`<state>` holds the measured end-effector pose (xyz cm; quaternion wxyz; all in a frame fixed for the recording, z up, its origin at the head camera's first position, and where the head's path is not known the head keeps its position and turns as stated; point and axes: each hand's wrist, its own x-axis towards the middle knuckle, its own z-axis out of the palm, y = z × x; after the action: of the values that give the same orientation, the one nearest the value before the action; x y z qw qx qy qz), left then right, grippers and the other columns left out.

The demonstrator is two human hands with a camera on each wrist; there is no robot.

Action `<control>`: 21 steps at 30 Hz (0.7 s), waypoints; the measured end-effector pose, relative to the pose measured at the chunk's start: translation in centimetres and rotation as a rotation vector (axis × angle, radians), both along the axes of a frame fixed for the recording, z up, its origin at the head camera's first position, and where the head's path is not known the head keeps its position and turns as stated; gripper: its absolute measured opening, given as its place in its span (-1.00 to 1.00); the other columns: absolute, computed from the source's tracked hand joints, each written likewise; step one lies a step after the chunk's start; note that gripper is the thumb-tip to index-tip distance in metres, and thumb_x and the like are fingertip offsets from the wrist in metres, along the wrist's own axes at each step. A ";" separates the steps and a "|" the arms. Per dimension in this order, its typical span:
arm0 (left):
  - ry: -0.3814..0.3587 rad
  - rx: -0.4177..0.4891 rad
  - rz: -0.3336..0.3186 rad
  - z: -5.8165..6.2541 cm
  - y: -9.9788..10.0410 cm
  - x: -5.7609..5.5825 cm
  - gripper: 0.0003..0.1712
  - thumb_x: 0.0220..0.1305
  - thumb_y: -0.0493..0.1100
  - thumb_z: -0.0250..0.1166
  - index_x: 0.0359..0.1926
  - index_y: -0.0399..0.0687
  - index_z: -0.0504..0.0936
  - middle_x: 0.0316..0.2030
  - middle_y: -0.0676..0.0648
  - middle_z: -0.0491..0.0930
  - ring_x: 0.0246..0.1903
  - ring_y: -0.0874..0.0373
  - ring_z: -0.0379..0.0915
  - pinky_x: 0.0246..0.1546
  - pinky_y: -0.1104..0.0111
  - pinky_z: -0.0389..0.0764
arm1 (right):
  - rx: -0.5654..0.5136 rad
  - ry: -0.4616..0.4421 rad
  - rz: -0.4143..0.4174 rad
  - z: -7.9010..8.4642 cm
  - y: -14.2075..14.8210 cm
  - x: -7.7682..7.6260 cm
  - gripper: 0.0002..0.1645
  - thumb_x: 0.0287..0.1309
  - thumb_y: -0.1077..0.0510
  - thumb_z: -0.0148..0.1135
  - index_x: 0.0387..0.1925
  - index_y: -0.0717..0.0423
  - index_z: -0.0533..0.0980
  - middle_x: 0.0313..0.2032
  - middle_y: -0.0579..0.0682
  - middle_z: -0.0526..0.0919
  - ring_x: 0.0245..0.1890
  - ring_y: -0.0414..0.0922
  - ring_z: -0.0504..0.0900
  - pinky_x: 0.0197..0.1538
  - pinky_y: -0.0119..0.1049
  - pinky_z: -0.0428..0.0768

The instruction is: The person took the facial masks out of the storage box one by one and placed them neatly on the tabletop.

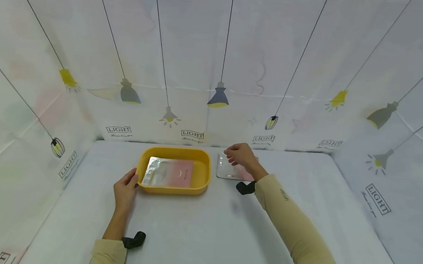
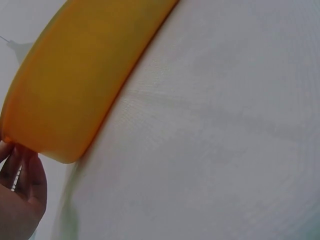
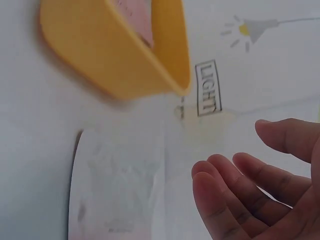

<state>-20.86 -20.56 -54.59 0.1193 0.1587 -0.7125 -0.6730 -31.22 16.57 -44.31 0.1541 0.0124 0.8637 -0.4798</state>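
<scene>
Near flat, silvery, perhaps foil packet (image 1: 232,171), right hand (image 1: 244,156) loose; left hand (image 1: 125,190) grips round-cornered yellow tray (image 1: 177,191).

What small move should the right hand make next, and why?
Probably lower the right hand and pinch the loose packet: that hand is empty and hovers near it, while the left hand holds the tray, where another packet already lies.

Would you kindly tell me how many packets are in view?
2: one packet in the tray, another packet on the table right of the tray. More may be hidden beneath.
</scene>
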 end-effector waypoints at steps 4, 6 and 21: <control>0.012 0.009 0.003 0.0 0.0 0.1 -0.53 0.44 -0.22 0.08 0.29 -0.30 0.43 0.28 -0.25 0.45 0.15 0.08 0.43 -0.19 0.74 0.54 | -0.032 -0.003 0.021 0.6 -1.8 0.3 -0.61 0.32 0.06 0.18 0.02 0.26 0.57 -0.09 0.21 0.65 -0.10 0.13 0.66 -0.13 -0.24 0.70; 0.009 0.007 0.010 -0.1 0.1 0.1 -0.54 0.44 -0.22 0.09 0.29 -0.30 0.43 0.28 -0.24 0.46 0.09 0.18 0.45 -0.20 0.75 0.54 | -0.046 -0.015 0.025 0.6 -2.7 0.3 -0.63 0.30 0.07 0.20 0.00 0.25 0.57 -0.09 0.22 0.66 -0.12 0.11 0.66 -0.15 -0.26 0.70; -0.007 0.019 0.012 0.1 0.2 0.0 -0.53 0.46 -0.20 0.07 0.31 -0.29 0.41 0.30 -0.25 0.43 0.19 0.04 0.41 -0.17 0.75 0.53 | -0.092 -0.064 0.002 -1.1 -8.9 1.3 -0.66 0.26 0.12 0.24 -0.04 0.28 0.56 -0.18 0.17 0.67 -0.31 0.00 0.68 -0.23 -0.30 0.71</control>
<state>-20.83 -20.34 -54.49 0.1195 0.1665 -0.7056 -0.6783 -29.91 7.72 -45.46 0.1826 0.0200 0.8353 -0.5181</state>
